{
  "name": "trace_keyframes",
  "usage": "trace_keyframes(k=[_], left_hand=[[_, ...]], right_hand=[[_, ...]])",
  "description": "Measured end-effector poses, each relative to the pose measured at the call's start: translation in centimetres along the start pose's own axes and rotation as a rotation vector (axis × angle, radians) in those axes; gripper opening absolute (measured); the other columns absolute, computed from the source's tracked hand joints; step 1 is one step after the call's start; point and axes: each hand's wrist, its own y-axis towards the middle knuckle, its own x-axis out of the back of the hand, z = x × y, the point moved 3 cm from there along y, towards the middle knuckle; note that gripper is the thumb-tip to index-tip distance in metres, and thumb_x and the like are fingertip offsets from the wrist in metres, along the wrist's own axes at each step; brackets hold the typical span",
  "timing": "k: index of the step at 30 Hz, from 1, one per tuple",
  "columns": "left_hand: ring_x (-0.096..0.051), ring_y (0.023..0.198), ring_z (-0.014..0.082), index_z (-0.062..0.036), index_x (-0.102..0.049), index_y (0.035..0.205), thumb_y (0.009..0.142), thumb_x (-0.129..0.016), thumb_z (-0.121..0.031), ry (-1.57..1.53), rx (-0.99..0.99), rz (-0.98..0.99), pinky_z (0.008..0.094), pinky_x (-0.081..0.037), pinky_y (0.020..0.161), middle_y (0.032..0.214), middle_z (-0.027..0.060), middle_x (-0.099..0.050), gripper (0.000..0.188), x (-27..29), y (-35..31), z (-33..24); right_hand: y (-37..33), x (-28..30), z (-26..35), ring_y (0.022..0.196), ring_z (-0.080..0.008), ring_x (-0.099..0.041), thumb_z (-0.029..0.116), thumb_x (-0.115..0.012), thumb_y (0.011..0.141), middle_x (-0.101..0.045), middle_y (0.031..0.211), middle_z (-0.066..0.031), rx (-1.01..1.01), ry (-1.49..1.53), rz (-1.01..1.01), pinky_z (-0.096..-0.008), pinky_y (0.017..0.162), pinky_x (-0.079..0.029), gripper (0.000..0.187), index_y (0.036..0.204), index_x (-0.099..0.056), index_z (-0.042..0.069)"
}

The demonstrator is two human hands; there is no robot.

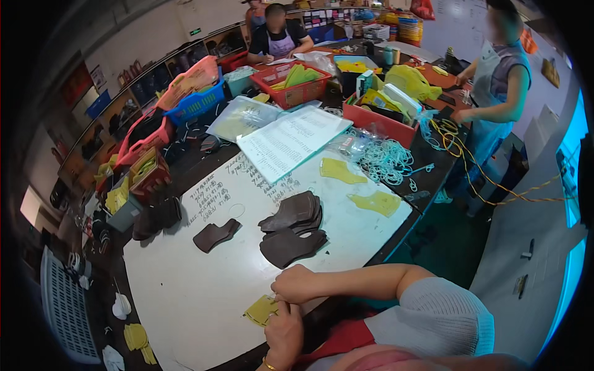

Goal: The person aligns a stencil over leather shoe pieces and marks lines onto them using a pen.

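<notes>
At the near edge of the white board (185,297), my two hands meet beside a yellow pattern piece (260,311) with dark marks. My left hand (284,334), with a ring and a bracelet, is closed on the right end of that piece. My right hand (297,284) is curled closed just beyond, fingertips by the left thumb; what it pinches is hidden. Past the hands lie two stacks of dark brown cut pieces, a near stack (291,247) and a far stack (291,211). Left of them rests a smaller brown piece (215,235).
Two yellow pattern pieces (340,171) (376,202) lie at the board's right. Papers (291,139) and a tangle of pale cords (383,161) sit behind. Red baskets (291,86) and a box (377,123) line the far side. Co-workers are across the table and at right.
</notes>
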Motion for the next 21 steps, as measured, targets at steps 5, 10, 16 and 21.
trace_keyframes(k=[5, 10, 16, 21], left_hand=[[-0.066, 0.07, 0.0269, -0.0116, -0.062, 0.113, 0.082, -0.065, -0.01, -0.102, -0.292, -0.063, 0.0392, -0.057, 0.06, 0.109, 0.0094, -0.063, 0.031, 0.6, 1.9, 2.2], [-0.069, 0.098, 0.0303, -0.0082, -0.068, 0.109, 0.078, -0.076, -0.005, -0.482, -0.284, -0.529, 0.039, -0.057, 0.08, 0.106, 0.0105, -0.071, 0.033, -0.8, 12.5, 16.0], [-0.03, 0.15, 0.0366, -0.0138, -0.041, 0.154, 0.094, -0.068, -0.037, -0.277, 0.179, -0.243, 0.0507, -0.026, 0.122, 0.158, 0.018, -0.04, 0.07, -7.4, 19.0, 26.2], [-0.017, 0.156, 0.0364, -0.0147, -0.028, 0.162, 0.097, -0.06, -0.053, -0.228, 0.299, 0.131, 0.0571, -0.016, 0.124, 0.168, 0.0155, -0.024, 0.082, -5.9, 17.0, 22.5]], right_hand=[[-1.0, 2.4, -2.0, 0.09, -0.0358, -0.073, 0.029, -0.068, 0.085, -0.075, 0.095, -0.0153, 0.031, 0.001, -0.076, -0.0497, 0.075, -0.057, 0.024, 0.099, -0.076, 0.011], [-1.7, 8.8, -7.7, 0.097, -0.0348, -0.071, 0.033, -0.067, 0.09, -0.073, 0.101, -0.014, -0.214, -0.034, -0.279, -0.0473, 0.077, -0.057, 0.025, 0.104, -0.074, 0.013], [-4.1, 13.0, -8.0, 0.1, -0.0346, -0.07, 0.036, -0.062, 0.097, -0.072, 0.102, -0.0151, -0.292, 0.161, -0.42, -0.0486, 0.082, -0.055, 0.03, 0.118, -0.067, 0.016], [1.7, 28.3, 2.9, 0.092, -0.0374, -0.071, 0.045, -0.063, 0.098, -0.071, 0.098, -0.0182, 0.58, -0.172, -0.939, -0.0478, 0.078, -0.056, 0.04, 0.119, -0.063, 0.01]])
